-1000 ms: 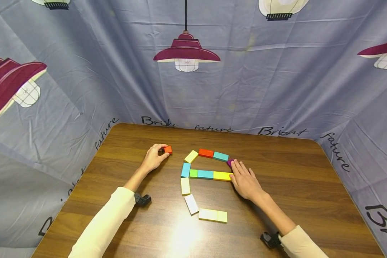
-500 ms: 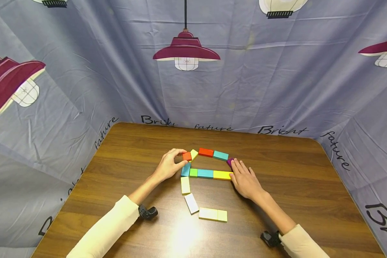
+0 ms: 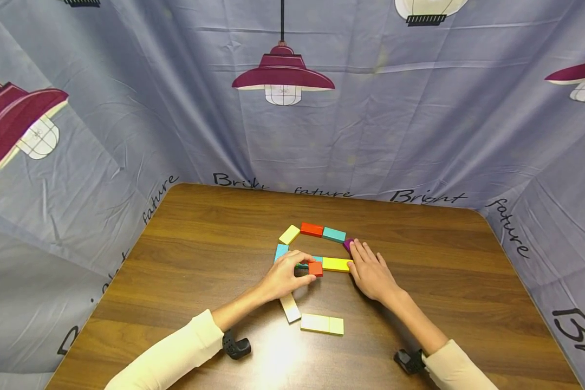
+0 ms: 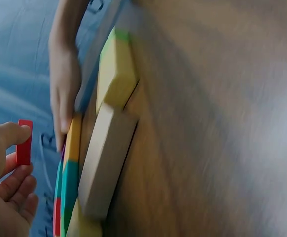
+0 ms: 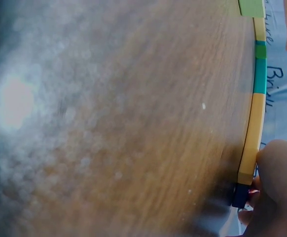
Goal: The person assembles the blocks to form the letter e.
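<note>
My left hand (image 3: pixel 284 277) pinches a small red block (image 3: pixel 315 269) between thumb and fingers. In the head view the block overlaps a row with a blue block and a yellow block (image 3: pixel 337 264); the left wrist view shows it raised off the table (image 4: pixel 24 148). My right hand (image 3: pixel 370 273) lies with fingers stretched out at the right end of that row. Its fingertips are at a purple block (image 3: pixel 348 245), mostly covered, and its thumb is by the yellow block's end. Part of the row's left side is hidden behind my left hand.
A curve of blocks runs along the back and left: teal block (image 3: pixel 333 234), red block (image 3: pixel 311 229), yellow block (image 3: pixel 289 235), blue block (image 3: pixel 281 251). Lower down are a whitish block (image 3: pixel 290 308) and pale yellow blocks (image 3: pixel 322 324). A curtain (image 3: pixel 370 135) hangs behind the wooden table (image 3: pixel 448 260).
My left hand has carried the red block from the back left, past the yellow block of the curve, rightward and toward me over the middle row. My right hand has stayed in place.
</note>
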Available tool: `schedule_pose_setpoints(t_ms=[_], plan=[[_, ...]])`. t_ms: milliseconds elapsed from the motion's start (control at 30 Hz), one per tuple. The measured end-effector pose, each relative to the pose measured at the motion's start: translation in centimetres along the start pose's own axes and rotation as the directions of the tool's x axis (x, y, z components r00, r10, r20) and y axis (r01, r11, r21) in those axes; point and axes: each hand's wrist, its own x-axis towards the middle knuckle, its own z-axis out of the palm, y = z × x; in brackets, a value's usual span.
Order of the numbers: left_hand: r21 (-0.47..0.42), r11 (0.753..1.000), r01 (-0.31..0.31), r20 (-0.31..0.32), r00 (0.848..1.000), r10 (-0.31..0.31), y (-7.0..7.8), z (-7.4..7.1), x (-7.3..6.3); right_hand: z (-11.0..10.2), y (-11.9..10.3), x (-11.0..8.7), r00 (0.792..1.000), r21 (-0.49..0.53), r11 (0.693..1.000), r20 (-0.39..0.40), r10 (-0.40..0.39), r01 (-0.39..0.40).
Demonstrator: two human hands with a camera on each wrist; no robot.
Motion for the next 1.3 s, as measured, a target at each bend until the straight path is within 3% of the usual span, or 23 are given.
schedule_pose_setpoints(t_ms=[400, 633, 900, 1100, 1300], plan=[[0.029, 0.998, -0.053, 0.148, 0.988, 0.048, 3.5, 4.2, -1.1, -0.2, 0.1, 0.0, 1.0, -0.009, 1.0, 0.003, 0.013, -0.013], [0.104, 0.988, -0.114, 0.18, 0.979, 0.094, 4.6, 6.5, -1.8, -0.2, 0.1, 0.0, 1.0, -0.006, 1.0, 0.005, 0.015, -0.015], [0.144, 0.976, -0.16, 0.216, 0.968, 0.127, 5.3, 7.9, -2.3, -0.1, 0.0, -0.1, 1.0, 0.0, 1.0, -0.008, 0.008, -0.008], [0.227, 0.947, -0.226, 0.241, 0.955, 0.17, 5.5, 8.3, -2.7, 0.1, 0.0, -0.1, 1.0, 0.004, 1.0, -0.018, -0.002, 0.002], [0.28, 0.928, -0.246, 0.257, 0.95, 0.174, 5.4, 8.6, -3.0, 0.1, 0.0, -0.1, 1.0, 0.011, 1.0, -0.013, -0.003, 0.003]])
